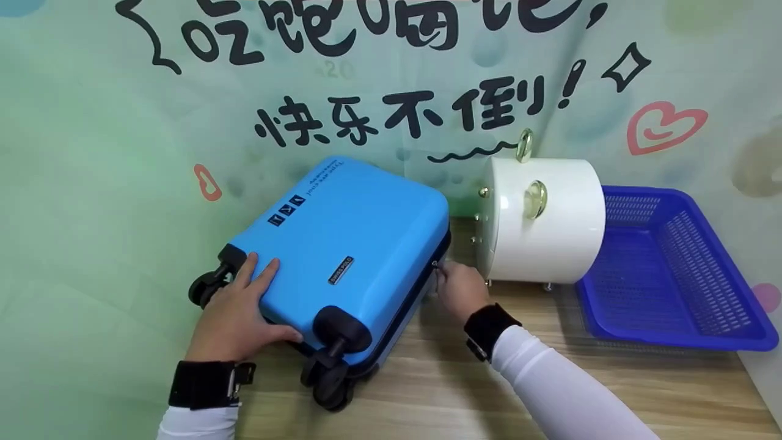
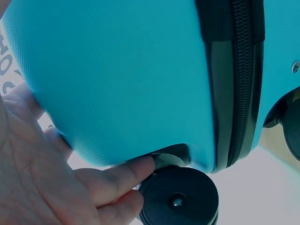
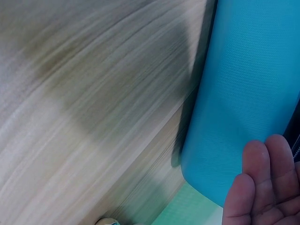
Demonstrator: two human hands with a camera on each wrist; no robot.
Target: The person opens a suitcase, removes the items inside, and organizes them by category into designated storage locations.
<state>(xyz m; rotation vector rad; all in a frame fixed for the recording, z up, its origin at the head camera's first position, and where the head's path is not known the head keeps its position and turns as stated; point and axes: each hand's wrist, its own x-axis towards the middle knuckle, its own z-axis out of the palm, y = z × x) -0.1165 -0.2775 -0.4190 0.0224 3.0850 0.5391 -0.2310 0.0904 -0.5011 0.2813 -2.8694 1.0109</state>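
Observation:
A blue hard-shell suitcase (image 1: 360,232) lies flat on the wooden table, its black wheels (image 1: 333,376) toward the near left. My left hand (image 1: 235,321) rests with spread fingers on its wheeled end; the left wrist view shows fingertips beside a wheel (image 2: 180,197). A black zipper (image 2: 241,79) runs round the suitcase's edge. On the suitcase's right side, my right hand (image 1: 461,292) pinches the small metal zipper pull (image 1: 435,264) between thumb and fingers. In the right wrist view several fingers (image 3: 257,173) lie beside the blue shell, while the pinch itself is out of sight.
Close by my right hand stands a white drum-shaped case (image 1: 550,244) with gold handles and small feet. Right of it, a blue plastic basket (image 1: 678,339) sits on the table (image 1: 427,391). A printed green backdrop (image 1: 91,214) hangs behind and at the left.

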